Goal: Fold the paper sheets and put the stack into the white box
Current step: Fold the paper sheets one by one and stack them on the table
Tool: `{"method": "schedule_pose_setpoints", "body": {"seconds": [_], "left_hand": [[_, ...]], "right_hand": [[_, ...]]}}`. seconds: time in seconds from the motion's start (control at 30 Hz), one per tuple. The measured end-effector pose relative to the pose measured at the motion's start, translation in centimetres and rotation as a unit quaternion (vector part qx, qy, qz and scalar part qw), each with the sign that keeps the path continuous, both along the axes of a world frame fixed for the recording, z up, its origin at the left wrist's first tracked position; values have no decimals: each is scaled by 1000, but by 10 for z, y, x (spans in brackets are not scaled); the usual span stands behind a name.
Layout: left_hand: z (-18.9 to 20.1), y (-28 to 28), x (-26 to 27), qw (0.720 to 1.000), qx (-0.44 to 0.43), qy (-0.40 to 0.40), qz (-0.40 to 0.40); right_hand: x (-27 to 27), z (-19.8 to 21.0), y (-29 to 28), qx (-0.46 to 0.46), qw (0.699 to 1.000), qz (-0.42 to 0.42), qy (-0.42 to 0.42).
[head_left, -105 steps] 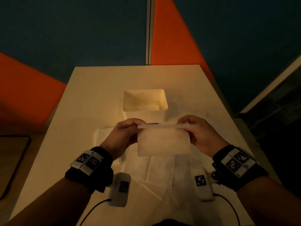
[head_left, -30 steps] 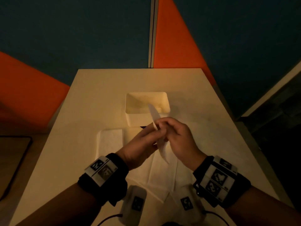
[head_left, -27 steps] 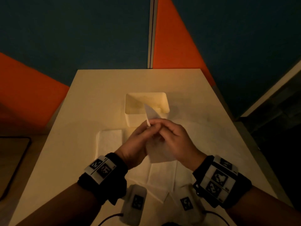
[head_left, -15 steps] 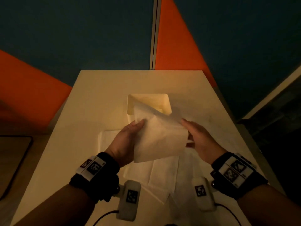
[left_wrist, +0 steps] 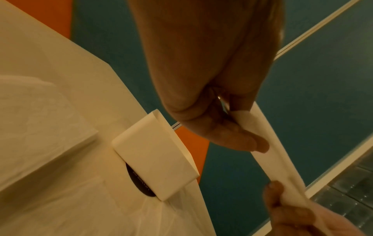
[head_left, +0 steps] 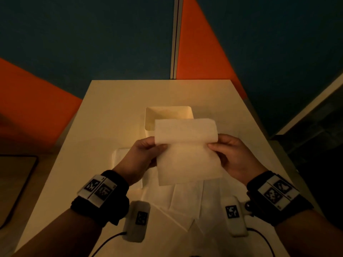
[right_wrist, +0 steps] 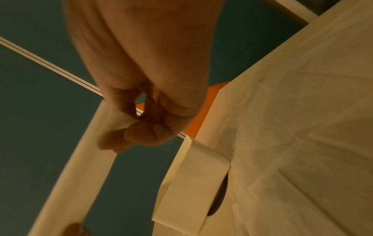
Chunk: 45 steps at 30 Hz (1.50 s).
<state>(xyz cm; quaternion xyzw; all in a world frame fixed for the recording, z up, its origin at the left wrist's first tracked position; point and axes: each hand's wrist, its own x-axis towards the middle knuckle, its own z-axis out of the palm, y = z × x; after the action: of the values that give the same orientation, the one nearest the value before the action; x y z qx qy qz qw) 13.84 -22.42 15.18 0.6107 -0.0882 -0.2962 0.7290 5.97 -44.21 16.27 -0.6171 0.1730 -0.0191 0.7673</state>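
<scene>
Count, left to right: one folded stack (head_left: pixel 118 158) flat on the table (head_left: pixel 111 101), one left hand (head_left: pixel 142 156), one held paper sheet (head_left: pixel 187 151), one white box (head_left: pixel 168 112), one right hand (head_left: pixel 234 156). Loose unfolded sheets (head_left: pixel 185 197) lie spread on the near part of the table; I can't count them, edges overlap in dim light.

Left hand: thumb on top and fingers under, pinching the sheet's left edge. Right hand: same pinch on the right edge. The sheet is up in the air between them, just in front of the box, its far half curled over toward the person so the fold sits at the top.

Hidden: the sheet covers the box's near wall and most of its opening in the head view, so what's inside is unreadable. Folded stack half hidden behind the left hand.

Wrist views add: left wrist shows the sheet (left_wrist: pixel 278 151) edge-on as two layers, the left hand (left_wrist: pixel 212 99) pinching it, the right hand's fingertips (left_wrist: pixel 276 191) at the other end, and the box (left_wrist: pixel 155 156) from outside with a dark oval label under it. Right wrist shows the right hand (right_wrist: pixel 149 115), the sheet (right_wrist: pixel 90 159) blurred, and the same box (right_wrist: pixel 191 183) standing on the sheets.
</scene>
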Motion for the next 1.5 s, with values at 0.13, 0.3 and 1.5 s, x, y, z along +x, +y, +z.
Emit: {"method": "schedule_pose_setpoints", "body": {"seconds": [0.13, 0.3, 1.5], "left_hand": [[6, 8, 6, 999, -11, 10, -36], [24, 16, 9, 990, -8, 5, -144], [-98, 84, 30, 852, 477, -186, 108]], "right_hand": [[5, 3, -2, -15, 1000, -14, -5], [12, 13, -7, -102, 994, 38, 7], [16, -104, -15, -521, 806, 155, 232]]}}
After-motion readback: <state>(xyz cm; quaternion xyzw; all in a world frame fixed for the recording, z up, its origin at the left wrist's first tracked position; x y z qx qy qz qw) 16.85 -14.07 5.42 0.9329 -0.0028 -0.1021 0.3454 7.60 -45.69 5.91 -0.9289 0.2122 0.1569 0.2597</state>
